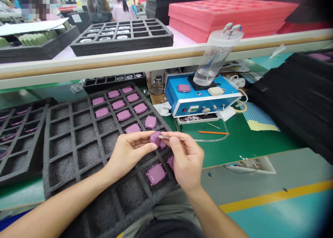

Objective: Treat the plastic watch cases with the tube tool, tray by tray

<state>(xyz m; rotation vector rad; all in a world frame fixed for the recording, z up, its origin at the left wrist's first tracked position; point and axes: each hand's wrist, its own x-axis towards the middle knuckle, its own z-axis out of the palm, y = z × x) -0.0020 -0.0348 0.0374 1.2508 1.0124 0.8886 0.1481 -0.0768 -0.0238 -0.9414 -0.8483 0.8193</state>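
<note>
Between the fingertips of my left hand [132, 146] is a small purple watch case [155, 139], tilted up on its edge. My right hand [187, 158] pinches a clear thin tube [205, 140], and the pale tip of the tube touches or nearly touches the case's side. Both hands hover over a black foam tray [90, 158] with square compartments. Several more purple watch cases [156, 174] lie flat in its right-hand compartments. The tube runs right and curves up to a blue machine [203, 96]. My right hand partly covers one case in the tray.
A clear cylinder [212, 63] with liquid stands on the machine, beside a purple case [184, 88]. An orange stick [212, 132] lies on the green mat. Another black tray [22, 137] sits at left. A shelf edge [125, 66] crosses above, carrying red foam trays [223, 18]. People sit beyond.
</note>
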